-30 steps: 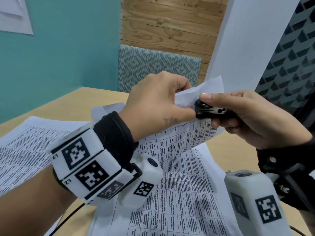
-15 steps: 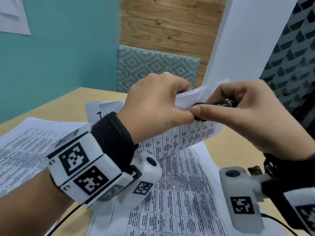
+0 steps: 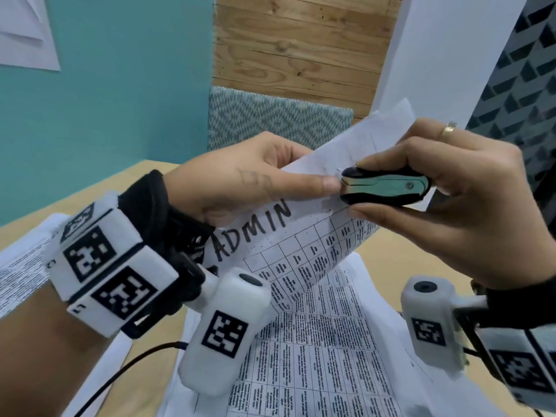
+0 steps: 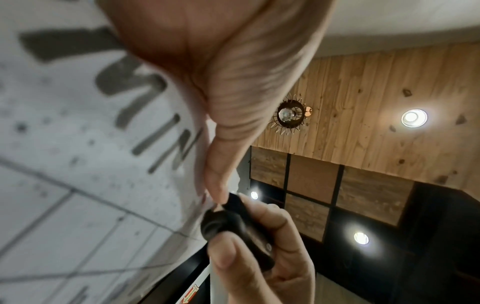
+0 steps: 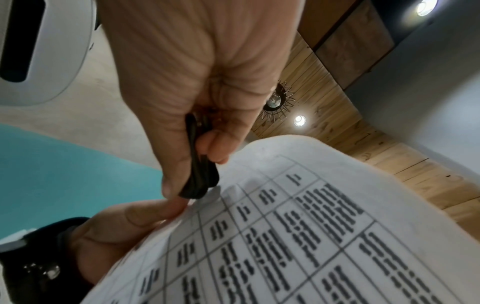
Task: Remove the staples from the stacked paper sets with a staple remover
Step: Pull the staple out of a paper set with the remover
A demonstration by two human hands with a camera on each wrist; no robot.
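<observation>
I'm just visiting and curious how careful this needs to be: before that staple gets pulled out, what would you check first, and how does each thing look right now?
1. Staple remover held firmly in the right hand: ok, thumb and fingers pinch it.
2. Paper set held steady: ok, the left hand grips its upper corner, lifted off the table.
3. Remover's tip at the paper's corner: ok.
4. Left thumb out of the way: not ok, its tip sits right against the remover's tip.
5. Staple caught by the remover: cannot tell, the staple is too small to see.
6. Other papers clear of the work: ok, they lie flat below.
</observation>
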